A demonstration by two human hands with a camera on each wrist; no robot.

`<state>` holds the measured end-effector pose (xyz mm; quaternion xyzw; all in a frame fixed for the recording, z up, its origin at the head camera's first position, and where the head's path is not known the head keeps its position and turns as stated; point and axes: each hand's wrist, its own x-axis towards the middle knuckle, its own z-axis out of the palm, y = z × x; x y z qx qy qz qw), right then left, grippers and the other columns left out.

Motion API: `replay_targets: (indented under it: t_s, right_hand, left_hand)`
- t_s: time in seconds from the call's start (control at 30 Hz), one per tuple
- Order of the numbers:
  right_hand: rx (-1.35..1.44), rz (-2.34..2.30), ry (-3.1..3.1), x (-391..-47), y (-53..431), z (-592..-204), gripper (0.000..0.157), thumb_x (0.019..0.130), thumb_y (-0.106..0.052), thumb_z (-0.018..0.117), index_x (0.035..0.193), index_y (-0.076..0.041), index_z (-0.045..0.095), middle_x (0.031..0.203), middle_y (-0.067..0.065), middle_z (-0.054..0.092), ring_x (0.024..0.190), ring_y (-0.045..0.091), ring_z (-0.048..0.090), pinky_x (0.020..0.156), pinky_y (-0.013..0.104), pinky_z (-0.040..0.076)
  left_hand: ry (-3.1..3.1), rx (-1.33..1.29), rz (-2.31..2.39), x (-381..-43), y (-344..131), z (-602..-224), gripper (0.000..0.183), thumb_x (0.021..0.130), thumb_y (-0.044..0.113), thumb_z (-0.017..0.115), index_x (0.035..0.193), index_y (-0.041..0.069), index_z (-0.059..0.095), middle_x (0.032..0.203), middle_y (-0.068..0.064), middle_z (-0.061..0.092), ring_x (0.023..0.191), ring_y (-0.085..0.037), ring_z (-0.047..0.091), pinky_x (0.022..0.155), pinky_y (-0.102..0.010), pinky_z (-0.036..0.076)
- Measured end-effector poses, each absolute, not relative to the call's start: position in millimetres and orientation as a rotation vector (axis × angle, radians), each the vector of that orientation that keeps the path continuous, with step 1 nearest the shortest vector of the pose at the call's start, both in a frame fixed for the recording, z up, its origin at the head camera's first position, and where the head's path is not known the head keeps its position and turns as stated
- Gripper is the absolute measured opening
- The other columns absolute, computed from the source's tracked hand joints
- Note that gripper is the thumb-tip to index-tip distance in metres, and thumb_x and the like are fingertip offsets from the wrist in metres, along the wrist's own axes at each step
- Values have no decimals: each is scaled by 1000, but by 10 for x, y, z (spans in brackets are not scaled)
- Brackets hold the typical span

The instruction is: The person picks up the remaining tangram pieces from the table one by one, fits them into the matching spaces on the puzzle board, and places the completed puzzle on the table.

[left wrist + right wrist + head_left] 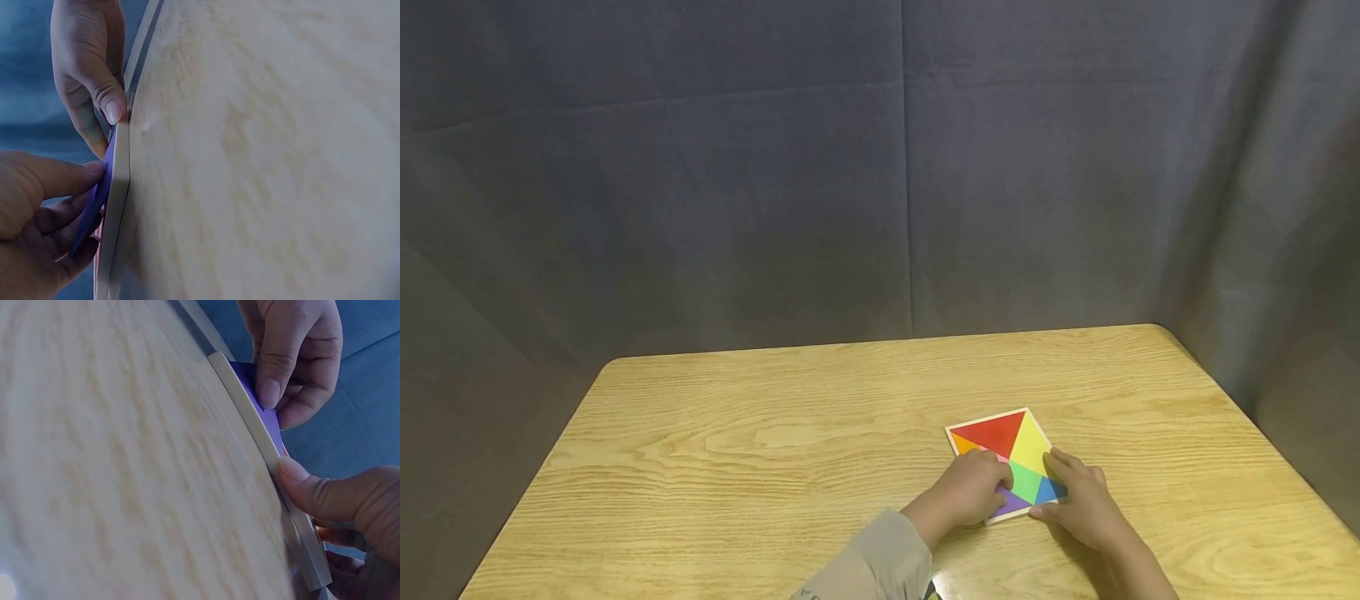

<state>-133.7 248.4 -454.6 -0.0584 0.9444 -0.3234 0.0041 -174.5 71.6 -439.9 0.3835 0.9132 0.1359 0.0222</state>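
Observation:
A square tangram tray (987, 417) with a pale wooden rim lies on the table, turned at a slant. My left hand (966, 490) is over its near left part and pinches a purple triangle piece (107, 172) between thumb and fingers. In the left wrist view that piece tilts up against the tray's edge. My right hand (1086, 506) grips the tray's near right corner, its thumb on the near rim and its fingers along the right side. Red (992, 433), yellow (1032, 448), green (1024, 482) and blue (1047, 492) pieces lie in the tray; the left hand partly covers the orange (963, 445) and pink ones.
The tray is right of centre on a light wood-grain table (737, 467) with rounded far corners. Grey curtains (775, 208) hang behind it and along the sides. A light sleeve (880, 558) covers the left forearm.

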Motion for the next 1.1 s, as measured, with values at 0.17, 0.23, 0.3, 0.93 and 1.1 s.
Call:
replay_targets:
  t_s: [0.17,0.23,0.3,0.93,1.1]
  right_hand:
    - [-180,-1010,2966,-1345,2484,-4552,86,61,-35,73,124,10,37,127,27,31,103,36,28,82,52,33]
    - [-179,-1003,2973,-1346,2483,-4551,86,61,-36,73,123,10,37,127,27,32,103,36,29,82,52,33]
    - [-179,-996,2976,-1346,2483,-4551,85,61,-35,73,123,10,37,127,27,32,103,36,29,82,52,33]
    - [-177,-1006,2951,-1331,2479,-4548,87,61,-36,73,124,10,35,128,27,30,104,37,28,81,54,33]
    - [-188,-1005,2951,-1323,2481,-4543,87,62,-36,72,125,10,35,128,28,29,105,38,27,80,55,34]
  left_hand:
    - [2829,1162,436,-1730,702,-4393,11,75,21,64,86,21,65,76,12,49,74,-3,43,72,-19,34]
    - [2826,1157,450,-1729,698,-4403,10,76,22,64,86,21,65,76,13,48,74,-3,42,72,-20,34]
    - [2824,1159,457,-1732,697,-4418,10,76,23,64,86,22,64,76,13,47,75,-3,41,72,-20,33]
    - [2790,1148,514,-1756,685,-4457,13,73,22,67,86,21,63,83,11,45,81,-5,38,74,-18,31]
    - [2726,1127,578,-1781,667,-4452,15,73,21,67,87,19,62,85,10,45,83,-6,37,72,-16,30]
